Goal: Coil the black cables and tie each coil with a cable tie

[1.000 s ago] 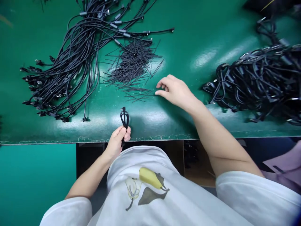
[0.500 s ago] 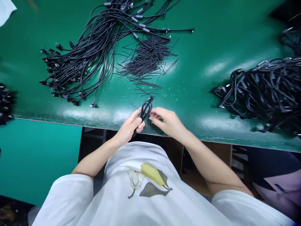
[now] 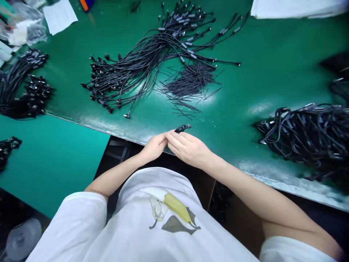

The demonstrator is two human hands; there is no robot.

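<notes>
A coiled black cable (image 3: 181,128) shows at my fingertips, its small connector sticking out to the right just above the table's front edge. My left hand (image 3: 155,147) is closed on the coil from the left, its fingers partly hidden behind the other hand. Across the front of the coil, my right hand (image 3: 189,148) has its fingers pressed together over it, covering most of the cable. Beyond both hands lies a loose heap of short thin black ties (image 3: 192,82). Farther left, a long bundle of uncoiled black cables (image 3: 144,58) stretches over the green table.
Coiled cables (image 3: 308,134) are piled at the right. More cable bundles (image 3: 24,87) lie at the left, near plastic bags (image 3: 35,31) and a white paper (image 3: 60,16). White sheets (image 3: 297,8) lie at the back right. The green table's front edge (image 3: 81,123) runs before me.
My right hand has closed over the coil, which was held open to view in my left hand. The coil now lies lower and mostly covered. The camera view has shifted and turned.
</notes>
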